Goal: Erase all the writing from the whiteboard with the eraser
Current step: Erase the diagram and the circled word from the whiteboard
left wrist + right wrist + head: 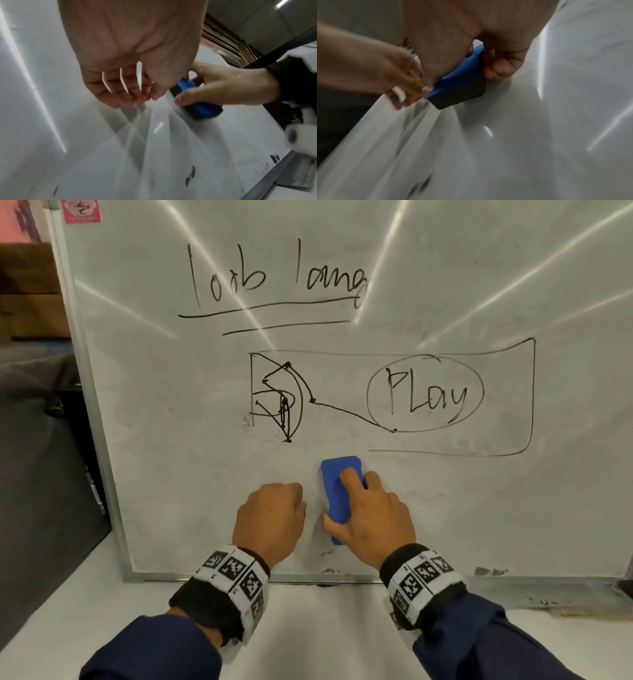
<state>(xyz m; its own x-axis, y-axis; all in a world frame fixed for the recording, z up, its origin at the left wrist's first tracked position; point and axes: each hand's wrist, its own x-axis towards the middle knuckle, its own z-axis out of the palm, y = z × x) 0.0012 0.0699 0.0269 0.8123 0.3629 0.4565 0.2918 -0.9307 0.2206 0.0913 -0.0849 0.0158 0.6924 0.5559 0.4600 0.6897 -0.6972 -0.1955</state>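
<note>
Head view shows my right hand gripping the blue eraser flat against the whiteboard below the writing, my left hand loosely curled beside it, holding nothing.

Whiteboard: circled "PLay"; underlined scrawl above, roughly "lob lang".

Dark navy sleeves are worn on both arms. Each wrist is wrapped by a black band on which white square-patterned black marker tags are carried.
</note>
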